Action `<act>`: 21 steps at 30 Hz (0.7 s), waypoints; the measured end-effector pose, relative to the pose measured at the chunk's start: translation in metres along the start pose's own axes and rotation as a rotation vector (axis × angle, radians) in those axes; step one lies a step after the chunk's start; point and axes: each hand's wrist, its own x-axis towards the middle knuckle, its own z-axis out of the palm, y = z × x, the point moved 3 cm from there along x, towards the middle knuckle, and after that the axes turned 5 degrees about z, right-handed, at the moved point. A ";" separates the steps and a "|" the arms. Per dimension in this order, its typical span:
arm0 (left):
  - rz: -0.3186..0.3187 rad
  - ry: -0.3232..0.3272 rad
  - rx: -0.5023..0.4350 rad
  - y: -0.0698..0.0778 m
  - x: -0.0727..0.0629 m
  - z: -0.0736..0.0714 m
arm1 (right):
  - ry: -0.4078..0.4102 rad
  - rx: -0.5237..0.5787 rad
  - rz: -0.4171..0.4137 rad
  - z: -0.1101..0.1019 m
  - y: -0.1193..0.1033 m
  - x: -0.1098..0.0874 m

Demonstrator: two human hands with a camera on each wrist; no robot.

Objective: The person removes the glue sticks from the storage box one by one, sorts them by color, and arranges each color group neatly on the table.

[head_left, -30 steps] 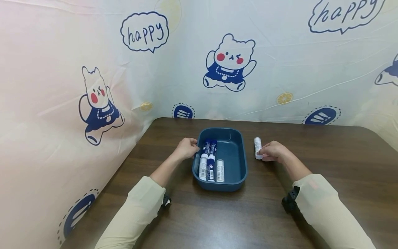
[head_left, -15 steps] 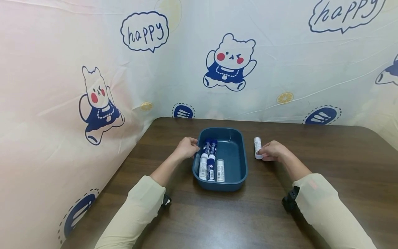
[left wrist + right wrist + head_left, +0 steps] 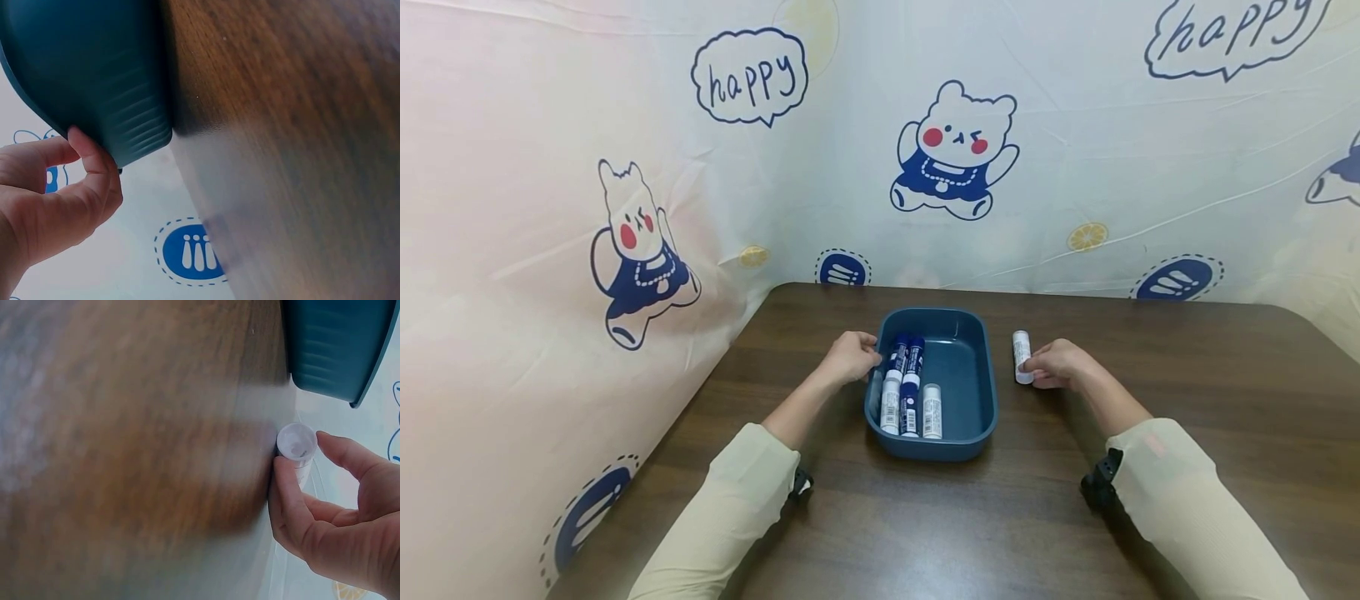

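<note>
In the head view my left hand is at the left side of a dark blue plastic bin. The left wrist view shows its thumb and curled fingers pinching the bin's rim. My right hand pinches the near end of a white glue stick that lies on the table, right of the bin. From the right wrist the stick's round, hollow end shows between thumb and fingers. Inside the bin, blue-and-white glue sticks lie in two rows on the left, beside a single white glue stick.
The brown wooden table carries the bin near its far side. Behind it and along the left hangs a pale printed curtain. Black wrist cameras sit under the cream sleeves.
</note>
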 end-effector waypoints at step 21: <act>-0.005 0.006 -0.005 0.001 -0.002 0.001 | 0.060 0.087 -0.096 -0.008 -0.004 -0.010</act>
